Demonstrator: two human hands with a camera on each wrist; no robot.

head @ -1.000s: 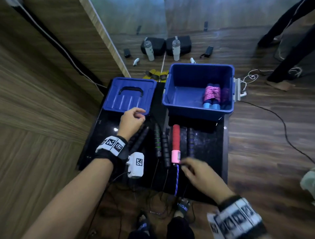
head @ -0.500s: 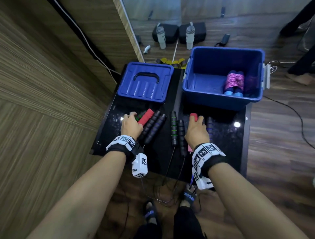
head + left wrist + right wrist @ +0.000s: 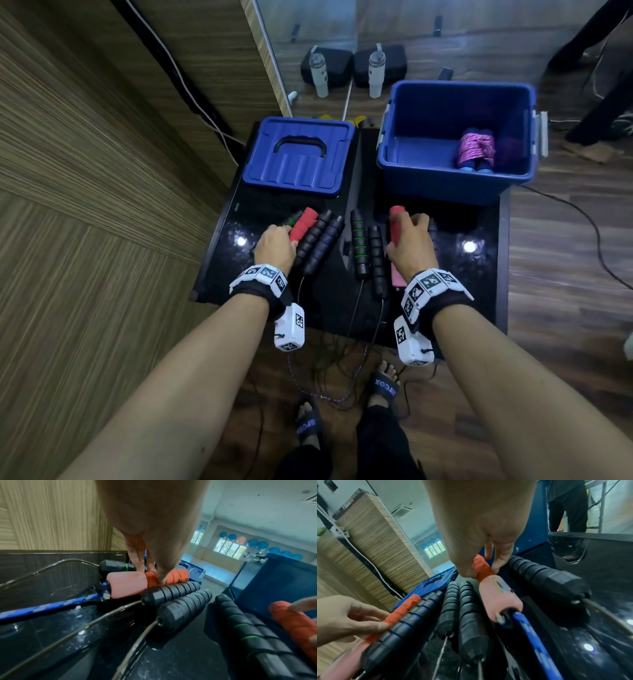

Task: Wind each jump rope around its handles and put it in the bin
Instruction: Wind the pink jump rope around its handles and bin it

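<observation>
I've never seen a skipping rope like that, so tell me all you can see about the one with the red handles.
The red-handled rope has two handles, each with a red ribbed grip and a smooth pale pink end where a blue patterned cord comes out. Both lie on the glossy black table among black handles. The left hand pinches one handle, the right hand the other. The cord hangs unwound off the table's near edge to the floor.
</observation>
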